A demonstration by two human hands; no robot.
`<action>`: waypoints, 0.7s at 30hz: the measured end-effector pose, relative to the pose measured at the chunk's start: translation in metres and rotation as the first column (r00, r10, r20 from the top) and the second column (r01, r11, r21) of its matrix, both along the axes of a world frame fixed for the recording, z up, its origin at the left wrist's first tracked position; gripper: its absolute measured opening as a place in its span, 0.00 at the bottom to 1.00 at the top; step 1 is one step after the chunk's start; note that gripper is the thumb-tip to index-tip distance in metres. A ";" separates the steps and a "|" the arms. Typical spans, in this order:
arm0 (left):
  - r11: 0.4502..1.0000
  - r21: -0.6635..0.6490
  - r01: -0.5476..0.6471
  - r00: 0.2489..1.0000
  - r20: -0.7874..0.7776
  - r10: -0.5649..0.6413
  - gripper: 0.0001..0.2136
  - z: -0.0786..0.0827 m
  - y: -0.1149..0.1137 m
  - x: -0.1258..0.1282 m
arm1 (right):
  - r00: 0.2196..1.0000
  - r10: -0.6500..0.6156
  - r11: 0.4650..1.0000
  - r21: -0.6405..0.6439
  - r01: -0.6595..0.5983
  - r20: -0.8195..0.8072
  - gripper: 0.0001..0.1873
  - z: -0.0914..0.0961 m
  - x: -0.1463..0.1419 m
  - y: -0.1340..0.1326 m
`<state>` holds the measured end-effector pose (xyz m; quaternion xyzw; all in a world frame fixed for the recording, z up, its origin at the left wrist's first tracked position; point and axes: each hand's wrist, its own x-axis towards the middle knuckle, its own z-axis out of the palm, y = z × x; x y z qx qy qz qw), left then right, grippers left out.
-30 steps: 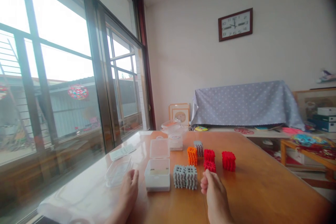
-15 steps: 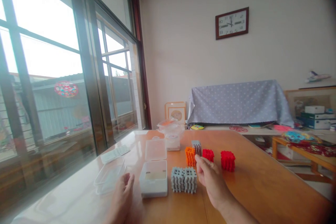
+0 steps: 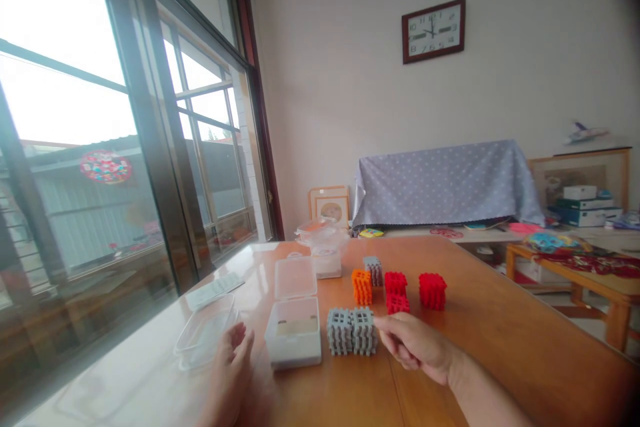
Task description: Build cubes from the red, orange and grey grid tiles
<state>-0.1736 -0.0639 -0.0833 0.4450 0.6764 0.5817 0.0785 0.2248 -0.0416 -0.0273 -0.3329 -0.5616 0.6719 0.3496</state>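
Two stacks of grey interlocking lattice pieces stand side by side on the table. My right hand is at their right side, its fingers curled and a fingertip at the upper edge of the right stack. Whether that tip touches it I cannot tell, and nothing shows in the hand. My left hand hovers left of a clear plastic box, fingers loosely bent and apart, holding nothing. Behind the grey pair are an orange stack, a smaller grey stack, red stacks close together, and another red stack.
The box's lid is tipped open behind it. Clear trays and a pale sheet lie to the left. More plastic containers stand at the far side of the wooden table. Windows line the left.
My right hand has moved back from beside the orange stack to the grey pair, uncovering the lower red pieces. My left hand has barely moved. The camera view has shifted slightly.
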 end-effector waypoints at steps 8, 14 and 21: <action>0.991 0.105 0.080 0.997 -0.017 -0.079 0.23 0.061 -0.024 0.017 | 0.944 0.126 0.990 0.029 -0.141 0.305 0.16 -0.004 0.014 0.002; 0.955 0.140 0.261 0.954 -0.190 -0.233 0.19 0.121 -0.022 0.040 | 0.877 0.249 0.966 -0.044 -0.254 0.411 0.14 -0.020 0.011 0.006; 0.826 -0.233 0.513 0.735 -0.377 -0.563 0.10 0.130 -0.013 0.078 | 0.879 0.252 0.967 -0.067 -0.246 0.405 0.13 -0.029 0.008 0.014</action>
